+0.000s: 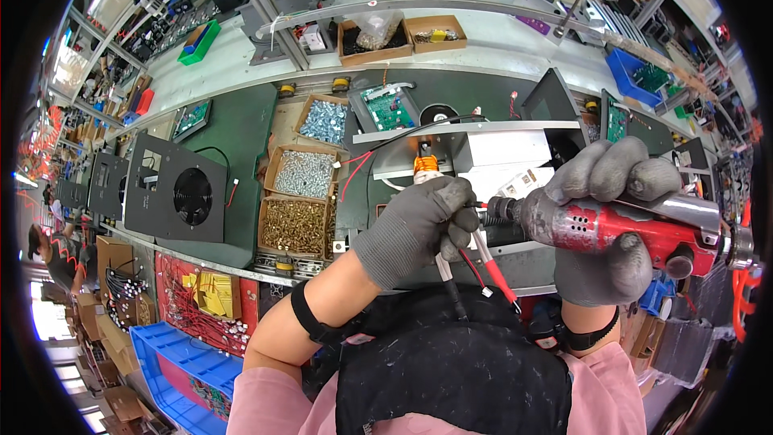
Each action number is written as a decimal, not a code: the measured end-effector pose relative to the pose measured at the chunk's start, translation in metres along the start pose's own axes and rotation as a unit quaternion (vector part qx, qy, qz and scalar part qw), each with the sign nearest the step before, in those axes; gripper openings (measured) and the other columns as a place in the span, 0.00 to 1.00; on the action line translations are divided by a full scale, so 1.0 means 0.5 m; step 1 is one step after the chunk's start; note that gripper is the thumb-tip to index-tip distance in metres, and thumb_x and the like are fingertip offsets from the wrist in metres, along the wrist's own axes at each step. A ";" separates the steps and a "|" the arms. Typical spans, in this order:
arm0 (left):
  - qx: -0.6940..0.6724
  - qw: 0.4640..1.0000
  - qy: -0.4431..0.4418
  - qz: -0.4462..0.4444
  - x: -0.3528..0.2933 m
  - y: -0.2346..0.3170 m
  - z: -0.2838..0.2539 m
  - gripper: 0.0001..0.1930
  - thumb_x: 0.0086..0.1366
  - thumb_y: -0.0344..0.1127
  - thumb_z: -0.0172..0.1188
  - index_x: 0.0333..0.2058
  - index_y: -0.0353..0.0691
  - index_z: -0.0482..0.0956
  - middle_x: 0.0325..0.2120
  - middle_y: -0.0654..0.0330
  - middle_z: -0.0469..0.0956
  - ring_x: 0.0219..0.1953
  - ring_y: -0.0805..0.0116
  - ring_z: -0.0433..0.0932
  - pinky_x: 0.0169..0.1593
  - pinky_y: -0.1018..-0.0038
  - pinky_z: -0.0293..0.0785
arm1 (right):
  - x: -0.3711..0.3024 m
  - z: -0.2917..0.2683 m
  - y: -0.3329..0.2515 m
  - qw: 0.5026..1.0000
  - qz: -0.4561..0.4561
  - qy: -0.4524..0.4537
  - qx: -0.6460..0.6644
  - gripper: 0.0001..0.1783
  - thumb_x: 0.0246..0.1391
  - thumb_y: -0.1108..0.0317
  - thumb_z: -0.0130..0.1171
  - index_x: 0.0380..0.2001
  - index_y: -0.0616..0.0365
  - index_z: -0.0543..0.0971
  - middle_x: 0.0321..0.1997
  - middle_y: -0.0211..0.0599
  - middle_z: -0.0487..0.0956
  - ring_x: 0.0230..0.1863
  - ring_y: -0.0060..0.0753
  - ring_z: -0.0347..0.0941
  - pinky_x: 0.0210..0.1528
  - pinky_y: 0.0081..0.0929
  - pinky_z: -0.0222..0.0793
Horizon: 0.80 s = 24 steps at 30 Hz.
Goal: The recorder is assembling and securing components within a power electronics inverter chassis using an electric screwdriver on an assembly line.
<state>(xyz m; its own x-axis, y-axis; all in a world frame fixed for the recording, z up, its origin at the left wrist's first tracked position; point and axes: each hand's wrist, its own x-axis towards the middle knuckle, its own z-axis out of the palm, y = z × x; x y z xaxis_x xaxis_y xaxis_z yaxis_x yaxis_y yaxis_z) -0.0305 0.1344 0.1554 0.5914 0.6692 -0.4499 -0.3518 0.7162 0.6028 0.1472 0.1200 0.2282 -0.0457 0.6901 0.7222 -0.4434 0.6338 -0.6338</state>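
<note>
My right hand (605, 221), in a grey glove, is wrapped round a red air screwdriver (592, 225) lying nearly level, its nose pointing left. My left hand (423, 229), also gloved, is closed at the tip of the bit; what its fingers pinch is hidden. Below those fingers hang a thick red cable (497, 274) and a black-and-white cable (449, 282), both toward my apron. Just beyond my hands stands an open metal case (467, 145) with an orange-wound coil (425, 164) and a white block (507, 149) inside.
Cardboard boxes of silver screws (302, 171) and brass-coloured parts (291, 224) sit left of the case. A black panel with a fan (173, 189) lies farther left. A green circuit board (386, 109) rests behind. A blue crate (173, 370) is at lower left. An orange-red hose (739, 306) hangs at right.
</note>
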 end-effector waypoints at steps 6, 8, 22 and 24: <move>-0.004 1.000 -0.020 0.023 0.013 -0.009 0.003 0.15 0.66 0.48 0.50 0.31 0.40 0.70 0.17 0.64 0.71 0.13 0.77 0.66 0.14 0.82 0.60 | 0.007 0.008 -0.013 0.998 0.029 0.022 -0.054 0.20 0.43 0.61 0.62 0.33 0.53 0.63 0.28 0.36 0.62 0.27 0.31 0.62 0.28 0.26 0.66; 0.022 1.000 -0.016 -0.013 0.012 -0.002 0.013 0.16 0.65 0.50 0.51 0.29 0.41 0.69 0.16 0.64 0.70 0.12 0.77 0.64 0.14 0.82 0.58 | 0.008 -0.001 -0.016 0.997 0.013 -0.022 -0.069 0.20 0.43 0.61 0.62 0.32 0.53 0.62 0.27 0.35 0.62 0.26 0.31 0.62 0.27 0.25 0.66; 0.060 0.995 -0.073 0.043 0.025 -0.024 0.034 0.24 0.64 0.57 0.48 0.32 0.38 0.69 0.15 0.64 0.66 0.14 0.79 0.61 0.19 0.82 0.58 | -0.015 -0.020 -0.040 0.998 -0.002 0.062 -0.017 0.20 0.47 0.62 0.61 0.43 0.56 0.70 0.33 0.35 0.62 0.34 0.33 0.61 0.35 0.30 0.64; 0.075 0.993 -0.087 0.038 0.020 -0.020 0.034 0.24 0.65 0.58 0.46 0.32 0.38 0.70 0.16 0.64 0.68 0.15 0.78 0.62 0.19 0.82 0.58 | -0.019 -0.024 -0.049 0.996 0.001 0.087 -0.005 0.20 0.47 0.62 0.60 0.43 0.56 0.70 0.32 0.34 0.61 0.36 0.33 0.59 0.38 0.30 0.62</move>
<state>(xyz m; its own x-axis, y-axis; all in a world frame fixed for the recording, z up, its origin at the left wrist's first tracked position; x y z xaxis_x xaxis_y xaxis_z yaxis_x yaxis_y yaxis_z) -0.0090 0.1306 0.1561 0.6883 0.6661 -0.2872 -0.2952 0.6189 0.7279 0.1690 0.1022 0.2337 0.1084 0.7413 0.6623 -0.4349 0.6345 -0.6390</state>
